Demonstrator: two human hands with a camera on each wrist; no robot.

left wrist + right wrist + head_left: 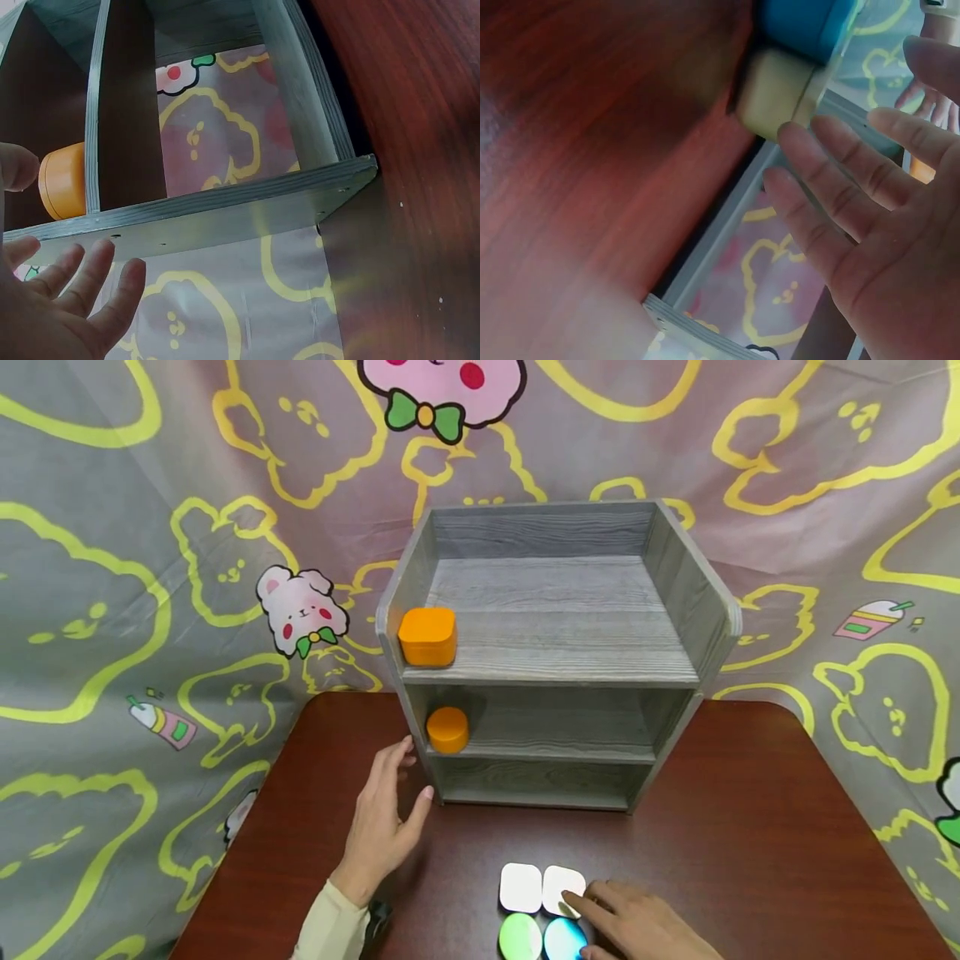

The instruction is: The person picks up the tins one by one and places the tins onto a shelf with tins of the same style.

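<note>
My left hand [378, 822] hovers beside the lower left side of a grey wooden shelf unit [562, 652], fingers spread and holding nothing. On the middle shelf, close to that hand, sits a round orange container [448, 730]; the left wrist view shows the same orange container [64, 180] against a divider. At the front of the table my right hand [637, 920] reaches over a white rounded-square container [558, 883], fingers extended and overlapping it. A second white container [521, 887] stands to its left. In front are a green round container [519, 937] and a blue one [558, 939].
A rounded-square orange container [428, 639] stands at the left front of the top shelf. The shelf unit rests on a dark reddish table [765, 810], and a patterned cloth [202, 635] hangs around the back and sides. Something black lies by the left sleeve [330, 927].
</note>
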